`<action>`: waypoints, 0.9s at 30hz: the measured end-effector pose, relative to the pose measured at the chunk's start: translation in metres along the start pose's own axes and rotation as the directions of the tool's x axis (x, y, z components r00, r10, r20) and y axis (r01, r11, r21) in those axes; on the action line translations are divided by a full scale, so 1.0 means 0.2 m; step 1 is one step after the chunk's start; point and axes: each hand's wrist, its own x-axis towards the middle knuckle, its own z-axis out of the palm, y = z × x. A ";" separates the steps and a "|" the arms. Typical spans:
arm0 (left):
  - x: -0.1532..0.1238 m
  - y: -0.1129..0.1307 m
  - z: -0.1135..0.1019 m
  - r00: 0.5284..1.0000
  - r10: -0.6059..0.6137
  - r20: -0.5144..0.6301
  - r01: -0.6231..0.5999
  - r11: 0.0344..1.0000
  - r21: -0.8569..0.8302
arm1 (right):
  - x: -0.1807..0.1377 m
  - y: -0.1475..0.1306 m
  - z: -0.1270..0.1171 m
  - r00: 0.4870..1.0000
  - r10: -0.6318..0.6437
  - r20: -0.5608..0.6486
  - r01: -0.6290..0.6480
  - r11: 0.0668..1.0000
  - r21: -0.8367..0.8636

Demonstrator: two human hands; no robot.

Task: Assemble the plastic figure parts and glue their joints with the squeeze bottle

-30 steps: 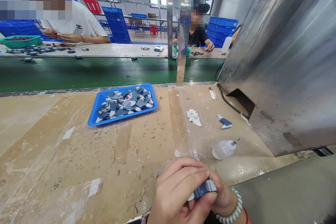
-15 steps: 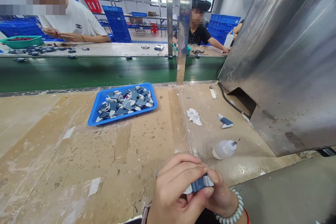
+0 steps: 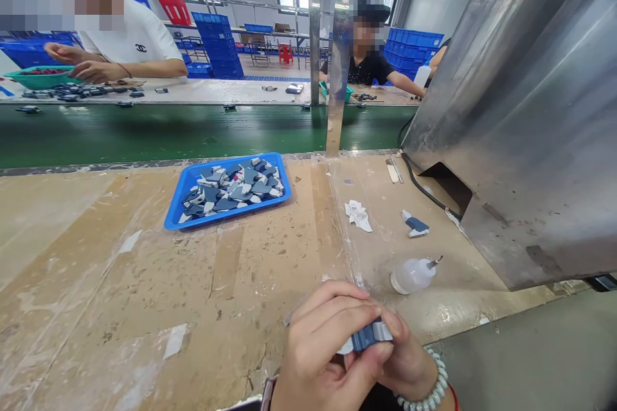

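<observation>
Both my hands are pressed together around a small blue and light-grey plastic part (image 3: 365, 338) at the bottom of the view. My left hand (image 3: 321, 347) wraps over it, thumb below and fingers on top. My right hand (image 3: 407, 356), with a beaded bracelet at the wrist, grips it from the right, its fingers partly hidden. Just beyond the hands lies a clear plastic bottle (image 3: 412, 275) with a thin metal tip. Behind the bottle a similar blue and white part (image 3: 414, 225) rests on the table.
A blue tray (image 3: 168, 218) heaped with similar parts stands on the worktable (image 3: 159, 282). A crumpled white tissue (image 3: 357, 215) lies right of it. Metal housing (image 3: 511, 141) bounds the right side. Beyond a green conveyor belt (image 3: 168, 131), two people (image 3: 139, 38) (image 3: 366, 67) sit at work.
My hands keep the same grip on the plastic part. Across the belt, the person at left has moved their hands apart toward the green basket. Parts on the belt have shifted left.
</observation>
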 end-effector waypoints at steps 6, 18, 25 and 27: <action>0.01 -0.01 0.01 0.999 0.045 -0.025 -0.045 0.999 -0.002 | 0.02 -0.02 0.04 0.998 -0.033 -0.059 0.030 0.998 -0.048; 0.01 -0.04 0.03 0.993 0.105 -0.058 -0.103 0.994 0.038 | 0.02 -0.02 0.03 0.995 -0.039 -0.095 0.031 0.996 -0.087; 0.01 -0.05 0.04 0.993 0.097 -0.075 -0.096 0.995 0.015 | -0.01 -0.02 0.01 0.999 -0.006 -0.039 0.002 0.995 -0.101; 0.01 -0.03 0.03 0.996 0.064 -0.062 -0.063 0.998 0.016 | -0.02 -0.01 0.01 0.999 -0.002 -0.042 -0.001 0.997 -0.074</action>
